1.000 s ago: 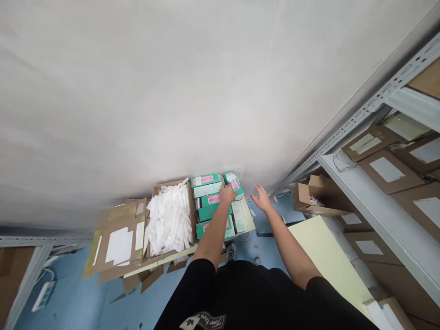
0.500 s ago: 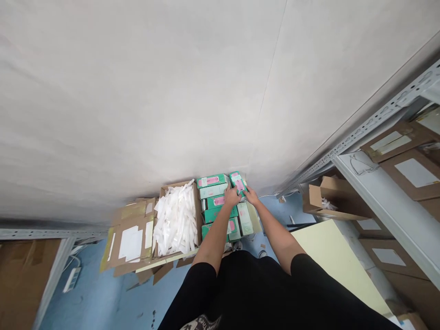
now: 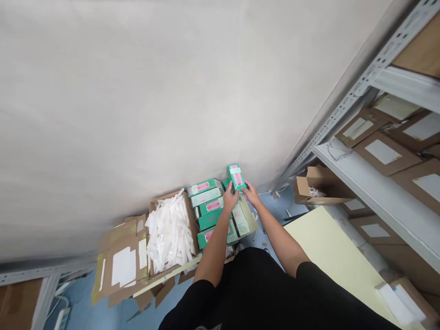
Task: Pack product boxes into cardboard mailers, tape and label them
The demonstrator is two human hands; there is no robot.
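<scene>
A green box with a pink panel (image 3: 236, 173) is held between my two hands, lifted just above a pile of similar boxes. My left hand (image 3: 230, 198) grips its near left corner, and my right hand (image 3: 251, 192) closes on the near right side. Beneath and to the left lie several green cartons (image 3: 210, 219), some lying on their sides. A pale green carton (image 3: 241, 220) stands below my hands. Left of the pile, an open cardboard box holds many white plastic pieces (image 3: 171, 233), whose exact kind I cannot make out.
A flattened, taped cardboard box (image 3: 109, 243) with white labels sits at the left. Metal shelving (image 3: 367, 181) with labelled cartons rises on the right. A pale yellow tabletop (image 3: 338, 256) stands near my right arm, and a grey wall (image 3: 192, 91) fills the far side.
Both hands have raised the green box off the pile, tilting its pink-panelled face toward me. The camera view has shifted, bringing more of the right shelving into sight.
</scene>
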